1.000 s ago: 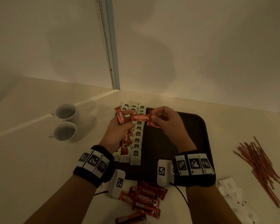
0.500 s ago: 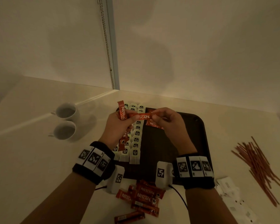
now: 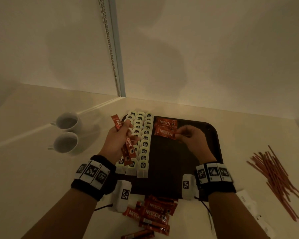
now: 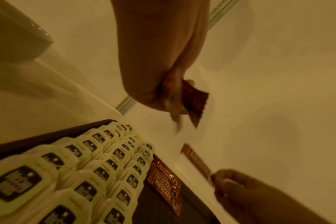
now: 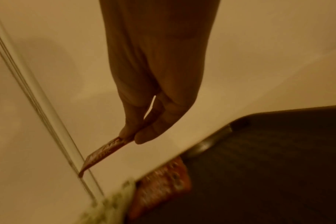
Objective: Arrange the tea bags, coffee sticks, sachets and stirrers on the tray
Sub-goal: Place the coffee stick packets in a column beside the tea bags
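Observation:
A dark tray (image 3: 212, 135) lies on the counter with three columns of pale tea bags (image 3: 144, 144) along its left side. Red coffee sticks (image 3: 166, 124) lie at the tray's far edge beside the tea bags. My right hand (image 3: 178, 134) pinches the right end of one coffee stick (image 3: 165, 133) just above the tray, also seen in the right wrist view as a stick (image 5: 104, 153). My left hand (image 3: 123, 131) grips a bundle of coffee sticks (image 3: 128, 147) over the tea bags; one stick end (image 4: 196, 101) shows past its fingers.
Two white cups (image 3: 66, 133) stand left of the tray. A loose pile of coffee sticks (image 3: 154, 214) lies near the front edge. Brown stirrers (image 3: 274, 176) are heaped at the right, white sachets (image 3: 248, 202) in front of them. A wall rises behind.
The hands have parted. My right hand drew one coffee stick away from the left hand's bundle and carried it right and down to the sticks at the tray's far edge.

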Demonstrator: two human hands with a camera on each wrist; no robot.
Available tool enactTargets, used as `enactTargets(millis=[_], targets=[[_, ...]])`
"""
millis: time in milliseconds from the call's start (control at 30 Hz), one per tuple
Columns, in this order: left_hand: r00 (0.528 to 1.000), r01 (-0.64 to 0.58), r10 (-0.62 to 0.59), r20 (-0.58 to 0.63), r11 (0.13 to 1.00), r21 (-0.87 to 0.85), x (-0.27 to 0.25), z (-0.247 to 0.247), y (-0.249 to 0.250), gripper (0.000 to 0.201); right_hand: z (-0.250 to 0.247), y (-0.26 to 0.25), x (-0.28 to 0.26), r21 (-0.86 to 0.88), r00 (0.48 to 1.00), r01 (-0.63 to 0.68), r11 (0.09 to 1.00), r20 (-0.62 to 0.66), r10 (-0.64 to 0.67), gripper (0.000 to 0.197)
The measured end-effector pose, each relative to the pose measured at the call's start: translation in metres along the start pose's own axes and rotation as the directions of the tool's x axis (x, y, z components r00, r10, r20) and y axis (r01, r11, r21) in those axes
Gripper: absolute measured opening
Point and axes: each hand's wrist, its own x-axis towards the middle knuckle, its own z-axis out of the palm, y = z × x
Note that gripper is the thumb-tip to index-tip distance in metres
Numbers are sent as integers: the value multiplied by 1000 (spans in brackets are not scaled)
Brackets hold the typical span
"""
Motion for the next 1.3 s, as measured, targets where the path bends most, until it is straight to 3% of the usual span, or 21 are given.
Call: enactTargets(millis=[233, 433, 800, 1300], targets=[[995, 98, -100, -22, 992, -75, 3, -7, 0, 18, 23, 55, 18, -161, 984, -164, 973, 39, 173, 18], [993, 114, -112, 23, 989, -91, 4, -12, 1, 5, 37, 60, 37, -184, 990, -134, 974, -67, 124, 15], [983, 178, -170, 66, 975, -134, 0, -11, 2, 16, 41, 56, 57, -313, 992, -107, 944, -103, 78, 16], [994, 80, -61, 87, 967, -243, 3, 0, -2, 20, 40, 41, 52, -298, 988, -61, 953, -152, 16, 19]])
